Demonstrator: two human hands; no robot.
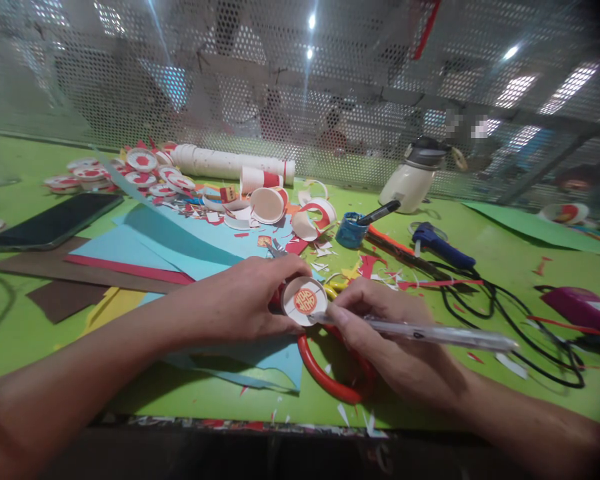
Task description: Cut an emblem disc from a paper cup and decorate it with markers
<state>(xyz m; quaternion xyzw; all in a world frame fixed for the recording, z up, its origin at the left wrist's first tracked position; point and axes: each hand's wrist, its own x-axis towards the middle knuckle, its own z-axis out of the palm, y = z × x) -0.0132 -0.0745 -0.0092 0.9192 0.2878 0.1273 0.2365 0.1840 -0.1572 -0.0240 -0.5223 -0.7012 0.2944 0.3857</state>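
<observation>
My left hand [245, 297] grips the edge of a small round white paper piece [291, 300], which looks like a cup bottom with an orange-red printed emblem in its middle. In my right hand [380, 327] is a clear-barrelled pen [430, 333], its tip touching the disc's lower right edge. Faint lines show on the disc. Red-handled scissors [325, 380] lie beneath the disc and my right hand, partly hidden. Light blue paper sheets [275, 363] spread under my left forearm.
Cut paper cups [267, 205] and a long stack of cups [230, 163] lie behind. Red-and-white discs [141, 160] pile at left near a phone [55, 220]. A blue jar [351, 231], cream kettle [409, 180], blue glue gun [443, 247] and black cord [500, 320] are at right.
</observation>
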